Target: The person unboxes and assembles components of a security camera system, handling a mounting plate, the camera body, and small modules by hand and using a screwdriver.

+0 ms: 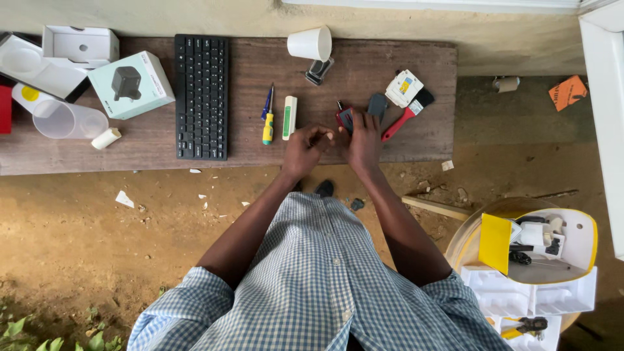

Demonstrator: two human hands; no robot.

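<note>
— What do we have in our hands?

— Our right hand (363,138) is curled over a small red and dark device (344,119), fingers closed on it at the near edge of the long dark wooden table (416,140). Our left hand (305,144) sits just beside it, fingers pinched together in a loose fist; we cannot tell whether anything small is held in that pinch.

— And around the device?

— Just right of the device lies a small dark grey block (377,104), and beyond that a red-handled brush with black bristles (408,114) next to a white boxy part with a yellow label (403,88). Left of the device we see a white bar-shaped tool with a green stripe (289,117), then a screwdriver with a blue and yellow handle (267,117), then a black flat keyboard (202,96). Behind the device, towards the wall, a white paper cup (311,43) lies on its side, touching a small dark square gadget (319,71).

— Further out?

— Far left of the device, past the keyboard, stand a pale green carton picturing a dark gadget (130,84), an open white box (80,44) and a clear plastic jug (62,119). Well off to the right of the device, on the dirt floor, is a yellow and white tray of parts (539,260).
</note>
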